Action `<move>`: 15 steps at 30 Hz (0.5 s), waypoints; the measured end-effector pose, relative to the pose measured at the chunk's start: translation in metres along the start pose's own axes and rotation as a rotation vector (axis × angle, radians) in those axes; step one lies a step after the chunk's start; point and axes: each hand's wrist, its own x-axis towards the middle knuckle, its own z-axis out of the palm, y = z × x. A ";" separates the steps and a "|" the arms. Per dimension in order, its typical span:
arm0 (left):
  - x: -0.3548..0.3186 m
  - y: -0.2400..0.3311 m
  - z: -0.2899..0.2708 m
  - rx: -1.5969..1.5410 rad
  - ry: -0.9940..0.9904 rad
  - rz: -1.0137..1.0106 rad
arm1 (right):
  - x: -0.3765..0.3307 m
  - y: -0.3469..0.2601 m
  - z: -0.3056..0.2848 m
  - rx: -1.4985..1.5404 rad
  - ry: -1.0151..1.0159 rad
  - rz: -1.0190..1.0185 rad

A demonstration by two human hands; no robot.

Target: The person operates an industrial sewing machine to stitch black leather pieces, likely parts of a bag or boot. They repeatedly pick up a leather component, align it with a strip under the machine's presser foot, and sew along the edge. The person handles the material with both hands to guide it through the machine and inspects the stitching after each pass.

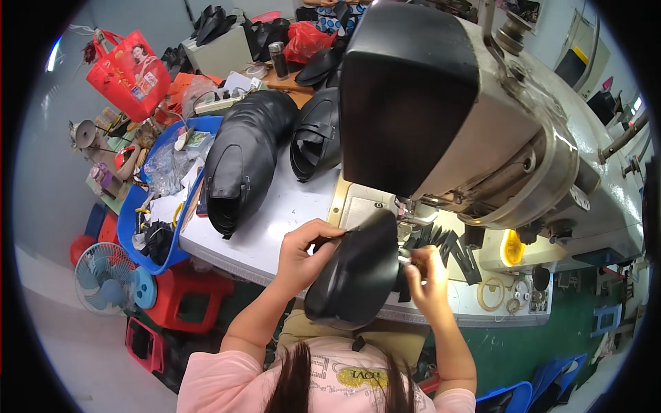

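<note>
- The left hand (306, 251) pinches the upper left edge of a black shoe piece (354, 275), thumb and forefinger pressed together on its rim.
- The right hand (430, 279) is on the other side, its thumb and fingers bent and close together; I cannot tell whether they grip the shoe piece's edge or something just beside it.
- The shoe piece lies between the two hands, its smooth rounded side facing up. Its long axis slants from the lower left, near the person's body, to the upper right, where its far end sits by the needle area of the sewing machine (496, 131). The right hand looks nearer to that needle area than the left. Whether the piece touches the needle is hidden.
- Just beyond the right hand, black strips (463, 260) lie in a loose pile, with a pale ring (481, 296) farther right on the white worktop (286, 199).
- Past the left hand, a long nested row of black shoe pieces (237, 162) rests on the worktop, and a strapped black shoe piece (317, 138) lies beside it.
- Farther left stands a blue basket (125, 230) with plastic wrap and scissors (178, 213) in it.
- Below that are a red stool (165, 306) and a fan (107, 283); a red bag (131, 82) hangs above.
</note>
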 end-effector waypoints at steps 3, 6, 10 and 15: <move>-0.008 -0.014 -0.013 -0.282 -0.113 -0.182 | 0.008 -0.019 0.021 -0.004 0.025 -0.084; -0.014 -0.008 -0.011 -0.090 -0.042 -0.291 | 0.016 -0.025 0.033 -0.125 0.055 -0.176; -0.027 -0.065 -0.010 -0.459 -0.017 -0.573 | 0.020 -0.022 0.042 -0.175 0.098 -0.242; -0.021 -0.027 -0.008 -0.105 -0.035 -0.271 | 0.024 -0.028 0.050 -0.189 0.144 -0.261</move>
